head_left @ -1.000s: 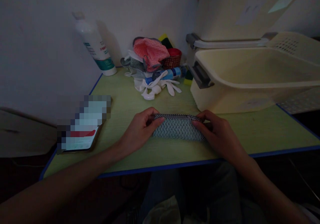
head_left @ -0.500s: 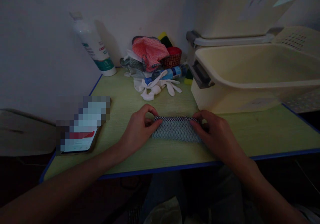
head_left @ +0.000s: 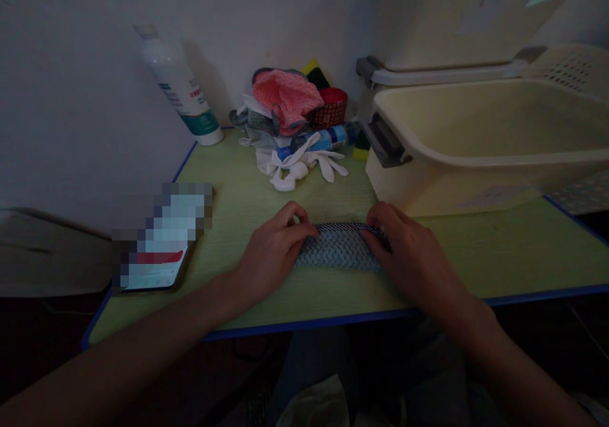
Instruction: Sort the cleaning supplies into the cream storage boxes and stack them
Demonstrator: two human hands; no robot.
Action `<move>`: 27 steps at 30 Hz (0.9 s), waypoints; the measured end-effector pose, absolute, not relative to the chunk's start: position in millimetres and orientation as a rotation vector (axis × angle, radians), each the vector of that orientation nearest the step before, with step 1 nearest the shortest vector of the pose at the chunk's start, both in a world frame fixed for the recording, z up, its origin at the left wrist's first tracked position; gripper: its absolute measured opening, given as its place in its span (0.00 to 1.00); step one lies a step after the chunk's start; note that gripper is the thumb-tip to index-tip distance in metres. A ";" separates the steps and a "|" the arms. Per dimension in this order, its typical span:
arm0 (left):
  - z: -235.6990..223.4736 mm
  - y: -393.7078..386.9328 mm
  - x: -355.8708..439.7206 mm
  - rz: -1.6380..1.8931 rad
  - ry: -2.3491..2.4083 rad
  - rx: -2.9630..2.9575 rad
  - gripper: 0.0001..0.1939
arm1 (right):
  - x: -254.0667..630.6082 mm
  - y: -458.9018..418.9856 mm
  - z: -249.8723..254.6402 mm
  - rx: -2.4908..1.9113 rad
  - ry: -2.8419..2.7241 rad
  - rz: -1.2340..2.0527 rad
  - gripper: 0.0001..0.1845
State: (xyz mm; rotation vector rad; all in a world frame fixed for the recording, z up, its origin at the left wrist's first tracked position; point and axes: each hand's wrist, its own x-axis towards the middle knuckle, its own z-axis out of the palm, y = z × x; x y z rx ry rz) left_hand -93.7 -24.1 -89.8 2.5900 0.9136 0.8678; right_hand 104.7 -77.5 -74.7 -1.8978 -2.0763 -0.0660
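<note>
A folded grey-blue cleaning cloth (head_left: 337, 249) with a black-and-white checked border lies near the front of the green table. My left hand (head_left: 276, 243) pinches its far left corner between thumb and fingers. At the far right corner, my right hand (head_left: 404, 243) grips the checked edge, thumb on the near side. The cloth forms a narrow strip between both hands. Parts of its left and right ends are hidden under my fingers.
A phone (head_left: 162, 243) lies at the left. Behind are a white bottle (head_left: 183, 91), a pink cloth (head_left: 288, 100), white gloves (head_left: 295, 170), a blue bottle (head_left: 328, 138) and a red-rimmed basket (head_left: 333, 106). A cream plastic bin (head_left: 451, 186) stands right, beyond the blue-edged table (head_left: 495, 256).
My left hand has shifted slightly right along the cloth's upper edge, covering more of its left end. My right hand's fingers have curled further over the right corner.
</note>
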 end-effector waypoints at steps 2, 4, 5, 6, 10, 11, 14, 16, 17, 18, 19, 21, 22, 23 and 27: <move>-88.9 -23.3 -94.5 0.891 0.825 2.716 0.13 | 102.5 -80.2 -74.5 -1.918 -2.089 -0.170 0.02; -87.4 -21.9 -94.4 0.904 0.728 2.815 0.13 | 101.9 -82.4 -75.5 -1.888 -2.112 -0.283 0.02; -86.8 -21.1 -94.3 0.903 0.692 2.844 0.13 | 102.5 -82.9 -76.6 -1.845 -2.123 -0.324 0.03; -86.4 -20.3 -94.2 0.895 0.672 2.861 0.13 | 103.8 -83.0 -77.9 -1.796 -2.129 -0.347 0.03; -85.4 -17.1 -96.7 0.809 0.683 2.881 0.12 | 113.8 -80.3 -81.9 -1.632 -2.139 -0.307 0.05; -84.0 -16.5 -98.1 0.776 0.692 2.878 0.13 | 116.6 -79.7 -81.6 -1.598 -2.152 -0.289 0.05; -73.4 -17.7 -102.1 0.599 0.706 2.888 0.13 | 122.4 -81.2 -76.4 -1.503 -2.198 -0.263 0.07; -62.3 -23.4 -102.4 0.482 0.742 2.928 0.12 | 122.5 -85.5 -70.3 -1.436 -2.225 -0.264 0.09; -56.9 -28.1 -101.3 0.459 0.766 2.956 0.13 | 121.0 -88.6 -67.1 -1.396 -2.234 -0.263 0.09; -52.4 -33.9 -99.5 0.453 0.786 2.985 0.14 | 118.6 -92.0 -64.2 -1.356 -2.239 -0.257 0.10; -49.3 -40.3 -96.9 0.459 0.799 3.014 0.15 | 115.4 -95.4 -61.8 -1.315 -2.243 -0.248 0.12; -48.5 -53.2 -90.7 0.426 0.791 3.066 0.20 | 107.7 -101.5 -59.8 -1.253 -2.272 -0.226 0.15; -50.7 -58.5 -87.6 0.376 0.781 3.084 0.23 | 104.0 -103.7 -60.5 -1.243 -2.297 -0.225 0.16; -54.3 -62.3 -85.0 0.314 0.780 3.097 0.26 | 100.9 -105.0 -62.2 -1.246 -2.329 -0.230 0.17; -72.1 -61.8 -81.4 0.137 0.838 3.085 0.35 | 98.8 -103.8 -76.8 -1.318 -2.450 -0.289 0.23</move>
